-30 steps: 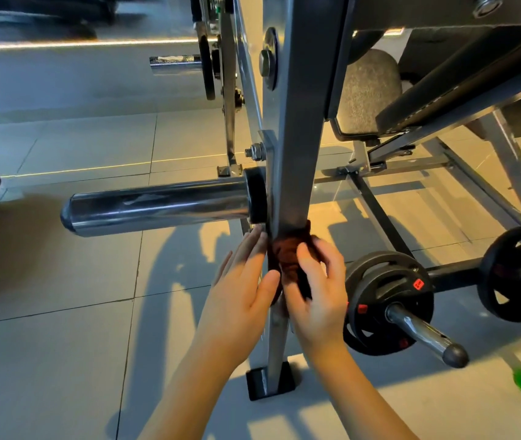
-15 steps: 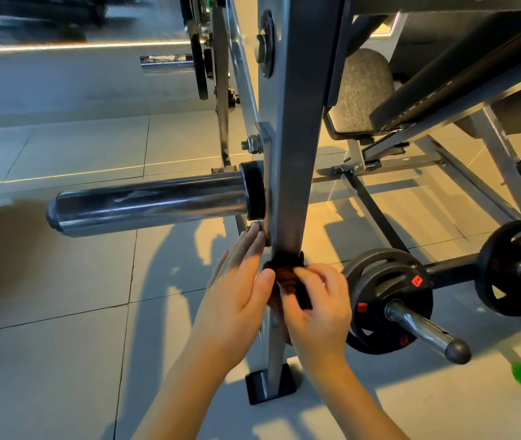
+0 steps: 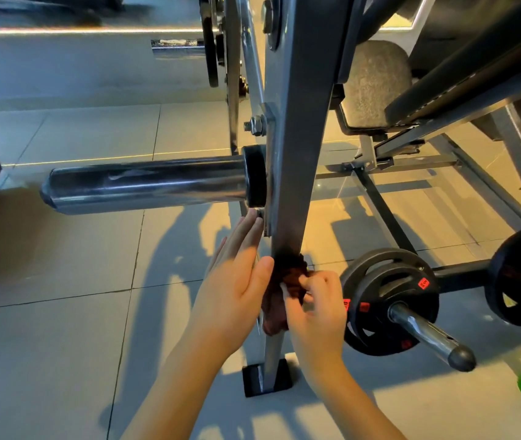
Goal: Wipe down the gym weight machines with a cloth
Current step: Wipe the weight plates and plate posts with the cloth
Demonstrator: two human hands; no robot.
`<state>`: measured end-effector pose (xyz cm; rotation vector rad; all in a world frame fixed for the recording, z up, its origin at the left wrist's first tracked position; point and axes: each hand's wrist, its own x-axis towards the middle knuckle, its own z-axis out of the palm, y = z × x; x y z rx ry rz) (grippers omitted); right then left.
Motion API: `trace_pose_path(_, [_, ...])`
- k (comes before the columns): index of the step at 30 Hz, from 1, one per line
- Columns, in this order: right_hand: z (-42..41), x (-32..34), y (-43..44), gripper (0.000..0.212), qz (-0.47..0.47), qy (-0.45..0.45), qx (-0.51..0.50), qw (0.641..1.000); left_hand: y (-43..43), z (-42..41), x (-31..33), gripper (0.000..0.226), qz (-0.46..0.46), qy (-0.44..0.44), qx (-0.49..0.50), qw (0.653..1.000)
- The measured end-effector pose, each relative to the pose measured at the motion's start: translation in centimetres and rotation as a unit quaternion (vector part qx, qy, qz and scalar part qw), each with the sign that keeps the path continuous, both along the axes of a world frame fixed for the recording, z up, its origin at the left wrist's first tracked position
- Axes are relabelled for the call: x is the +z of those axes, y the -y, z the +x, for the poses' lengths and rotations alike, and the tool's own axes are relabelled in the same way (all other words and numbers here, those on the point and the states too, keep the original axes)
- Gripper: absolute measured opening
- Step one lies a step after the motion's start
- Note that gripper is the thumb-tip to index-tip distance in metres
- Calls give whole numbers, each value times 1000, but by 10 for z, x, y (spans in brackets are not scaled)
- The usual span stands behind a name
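Head view: cloth (image 3: 286,274) has been drawn lower down the post (image 3: 297,154), pinched in the right hand (image 3: 316,315) grip; left hand (image 3: 237,293) is spread flat.

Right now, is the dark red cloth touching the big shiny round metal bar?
No, the dark red cloth is pressed against the grey upright steel post, below the shiny chrome bar, pinched by the right hand.

A single head-worn camera looks forward and down, very near the machine's upright post (image 3: 294,138), above the floor (image 3: 62,344).
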<state>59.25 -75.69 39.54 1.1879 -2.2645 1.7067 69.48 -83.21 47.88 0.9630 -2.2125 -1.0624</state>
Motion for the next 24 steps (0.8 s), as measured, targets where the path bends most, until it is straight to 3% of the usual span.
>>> trace_pose_path(6, [-12,16,9,9,-70,-80,0,994,-2,-3,-15,59,-28,-33,24,999])
trace_pose_path(12, [-10,-22,-6,6,4,-35,39,999,-17,-3,-37,44,3,-66,38,997])
trace_pose_path(16, [-13,-12,3,26,-85,-99,24,991,-14,-3,-55,49,87,-114,39,989])
trace_pose_path(24, [3,-54,9,52,-81,-104,45,990,-16,-7,-83,53,142,-219,-22,965])
